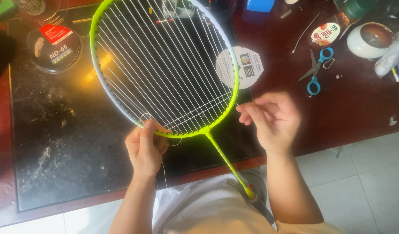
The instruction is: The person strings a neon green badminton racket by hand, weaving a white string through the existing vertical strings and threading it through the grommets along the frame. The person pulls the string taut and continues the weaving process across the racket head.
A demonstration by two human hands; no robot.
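Observation:
A badminton racket with a neon yellow-green frame (93,65) and white strings is held flat over a black mat (56,143); its thin shaft runs down toward my lap. My left hand (144,149) grips the lower-left rim of the frame, thumb on top, with a loose loop of white string beside it. My right hand (271,119) sits just right of the frame's lower-right edge, fingertips pinched on the thin white string (237,104) that comes out of the rim.
A round white paper card (247,65) lies under the racket head. Blue-handled scissors (315,71) lie on the dark red table at the right, next to a white bowl (369,40) and a bottle. A round string reel (54,47) lies at the upper left. Tiled floor shows below.

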